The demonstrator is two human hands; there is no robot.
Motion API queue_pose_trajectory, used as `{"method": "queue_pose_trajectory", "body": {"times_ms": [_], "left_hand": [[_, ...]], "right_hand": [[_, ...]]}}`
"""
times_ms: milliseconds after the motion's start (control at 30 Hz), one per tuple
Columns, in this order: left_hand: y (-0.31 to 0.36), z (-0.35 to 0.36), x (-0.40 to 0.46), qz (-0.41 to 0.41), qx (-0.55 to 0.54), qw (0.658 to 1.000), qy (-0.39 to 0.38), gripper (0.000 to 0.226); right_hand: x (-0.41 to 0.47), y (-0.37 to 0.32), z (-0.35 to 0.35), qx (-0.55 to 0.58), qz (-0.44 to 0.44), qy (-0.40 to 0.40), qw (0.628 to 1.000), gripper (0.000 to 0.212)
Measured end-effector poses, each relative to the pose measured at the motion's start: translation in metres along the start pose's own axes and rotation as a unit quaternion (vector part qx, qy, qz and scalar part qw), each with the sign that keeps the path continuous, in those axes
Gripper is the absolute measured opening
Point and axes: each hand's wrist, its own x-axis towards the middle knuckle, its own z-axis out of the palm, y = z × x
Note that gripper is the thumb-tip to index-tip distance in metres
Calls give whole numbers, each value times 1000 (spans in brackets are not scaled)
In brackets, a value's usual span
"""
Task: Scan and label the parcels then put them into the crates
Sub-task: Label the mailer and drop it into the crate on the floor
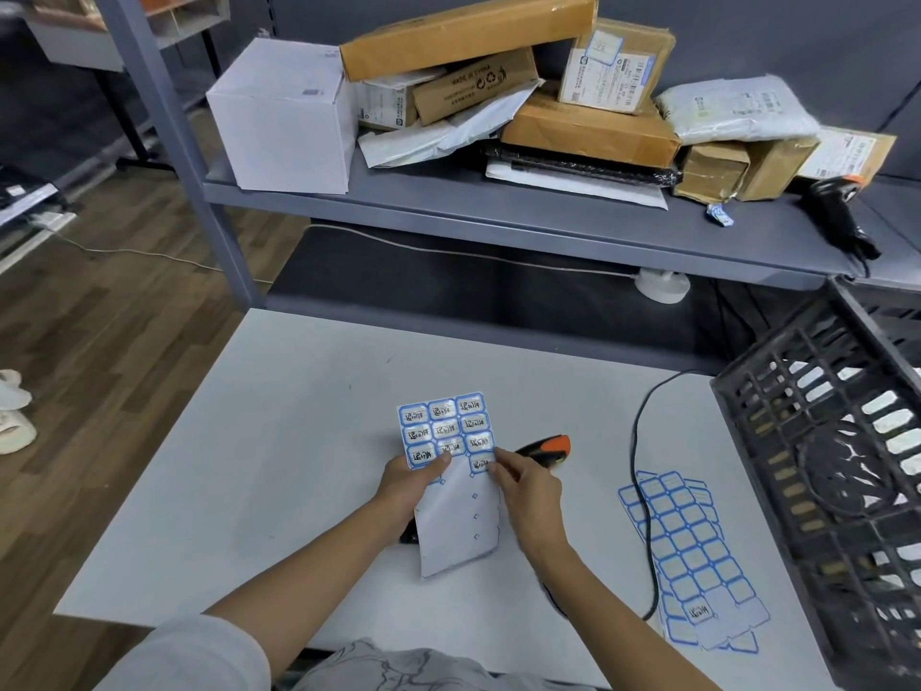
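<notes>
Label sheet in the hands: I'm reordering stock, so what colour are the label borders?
Blue borders on the white label sheet, clearest in the head view.

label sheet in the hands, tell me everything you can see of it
The label sheet is a thin white backing with blue-bordered stickers bearing black handwriting, ten left in its upper part; below, the peeled backing is bare. It is held tilted above the grey table. The left hand grips its left edge; the right hand pinches the lowest sticker.
</notes>
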Motion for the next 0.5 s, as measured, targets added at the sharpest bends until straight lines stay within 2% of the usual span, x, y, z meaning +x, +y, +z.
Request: {"method": "queue_pose_trajectory", "body": {"times_ms": [233, 500], "left_hand": [[1, 3, -1, -6, -13, 1000, -1, 18], [3, -3, 1, -20, -18, 999, 20, 24]], "right_hand": [[1, 2, 4, 31, 32, 40, 998, 15], [1, 2, 3, 95, 31, 30, 995, 13]]}}
